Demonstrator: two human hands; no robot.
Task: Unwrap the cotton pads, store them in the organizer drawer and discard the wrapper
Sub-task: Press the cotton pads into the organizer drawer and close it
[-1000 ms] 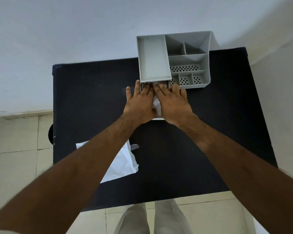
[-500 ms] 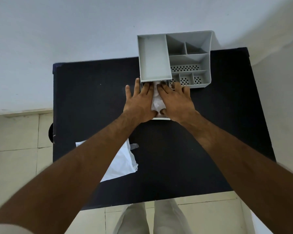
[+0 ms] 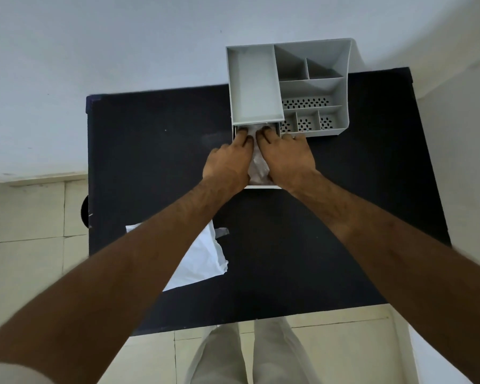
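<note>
Black worktop (image 3: 155, 167) is sitting against a pale wall, tiled floor showing near and left; grey organizer (image 3: 313, 87) is standing at the far edge, right of centre, with open compartments on top, some with perforated floors; its drawer (image 3: 262, 186) is sticking out toward the near side, only the pale front edge showing under the hands; white wrapper (image 3: 200, 261) is lying flat on the near-left part of the worktop, partly under the left forearm, well apart from the organizer; left hand (image 3: 227, 164) and right hand (image 3: 286, 159) are lying side by side over the drawer, palms down; cotton pads (image 3: 258, 167) are showing as a pale crumpled mass between the hands, inside the drawer; fingers (image 3: 243, 134) of both hands are curling down, tips pressing on the pads at the far end, not clamping them.
</note>
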